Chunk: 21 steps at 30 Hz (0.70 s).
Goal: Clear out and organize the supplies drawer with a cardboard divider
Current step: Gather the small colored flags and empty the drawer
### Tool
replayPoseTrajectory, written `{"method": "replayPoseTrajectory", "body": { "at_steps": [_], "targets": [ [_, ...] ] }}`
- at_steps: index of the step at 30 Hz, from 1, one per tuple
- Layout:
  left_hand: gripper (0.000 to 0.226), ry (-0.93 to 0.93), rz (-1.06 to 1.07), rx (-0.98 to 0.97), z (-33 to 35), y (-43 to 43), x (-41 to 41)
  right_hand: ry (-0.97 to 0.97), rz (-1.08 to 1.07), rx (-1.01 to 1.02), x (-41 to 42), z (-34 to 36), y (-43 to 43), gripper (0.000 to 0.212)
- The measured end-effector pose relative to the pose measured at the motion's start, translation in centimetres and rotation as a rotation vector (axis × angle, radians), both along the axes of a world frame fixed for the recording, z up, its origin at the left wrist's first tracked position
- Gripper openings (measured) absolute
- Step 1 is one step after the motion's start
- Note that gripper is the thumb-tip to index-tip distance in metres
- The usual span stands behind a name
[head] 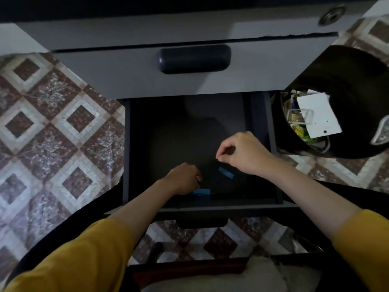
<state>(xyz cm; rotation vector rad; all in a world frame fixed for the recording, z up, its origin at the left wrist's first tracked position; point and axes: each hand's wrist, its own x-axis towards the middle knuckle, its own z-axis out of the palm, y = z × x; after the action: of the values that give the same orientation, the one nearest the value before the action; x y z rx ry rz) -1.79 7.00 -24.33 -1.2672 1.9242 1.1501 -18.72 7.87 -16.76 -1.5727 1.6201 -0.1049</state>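
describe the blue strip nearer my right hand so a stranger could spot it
Look into the open dark drawer under the grey closed one. Two blue strips lie on its floor near the front; this strip sits by the right hand. Unlike the level strip beside the left hand, it lies on a slant.

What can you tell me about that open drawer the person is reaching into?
The open drawer is a dark box pulled out toward the person, beneath a closed grey drawer. On its dim floor I can make out only an angled blue strip and a front blue strip. The left hand is curled beside the front strip; the right hand hovers inside with fingers pinched. A dark handle sticks out from its front.
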Motion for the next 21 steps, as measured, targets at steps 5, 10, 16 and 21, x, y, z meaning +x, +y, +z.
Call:
{"method": "replayPoseTrajectory", "body": {
  "at_steps": [5, 10, 16, 21],
  "targets": [
    [0.030, 0.030, 0.001, 0.065, -0.1, 0.0, 0.4, -0.017, 0.015, -0.017, -0.1, 0.2, 0.1, 0.009],
    [0.029, 0.099, 0.070, 0.109, 0.9, -0.5, 0.0, -0.015, 0.002, -0.027, -0.2, 0.3, 0.1, 0.010],
    [0.032, 0.014, -0.138, 0.163, 1.2, -0.2, -0.1, -0.006, 0.024, -0.016, -0.1, 0.2, 0.3, 0.010],
    [0.037, 0.042, -0.020, 0.014, 1.4, -1.3, 0.0, 0.007, 0.014, -0.003, -0.2, 0.3, 0.2, 0.011]
  ]
}}
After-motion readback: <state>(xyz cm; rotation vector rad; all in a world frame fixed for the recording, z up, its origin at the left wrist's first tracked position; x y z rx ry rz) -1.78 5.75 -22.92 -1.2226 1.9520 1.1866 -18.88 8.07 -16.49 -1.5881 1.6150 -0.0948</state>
